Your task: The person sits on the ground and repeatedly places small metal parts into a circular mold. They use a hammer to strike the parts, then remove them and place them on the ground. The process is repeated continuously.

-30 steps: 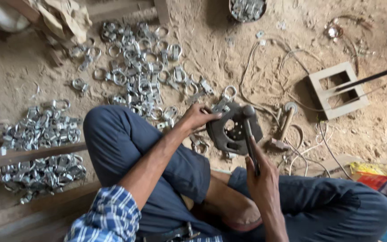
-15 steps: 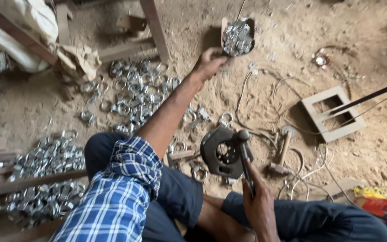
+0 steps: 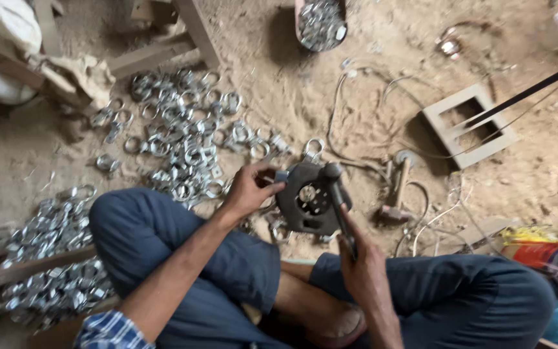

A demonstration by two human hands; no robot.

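Metal rings point(image 3: 185, 139) are spread over the sandy floor point(image 3: 27, 155) in a big shiny heap, so many look finished, and a tub point(image 3: 321, 22) far ahead is still full of small pieces, so much seems left to do. A dark round press tool point(image 3: 310, 197) sits on the floor between the knees. A small metal piece point(image 3: 281, 175) is pinched in the fingers of the left hand point(image 3: 248, 189) and held at the tool's edge. The long handle point(image 3: 338, 203) is gripped tight in the closed right hand point(image 3: 360, 262). Half a second ago the left hand was stretched out to the tub; now it is back at the tool.
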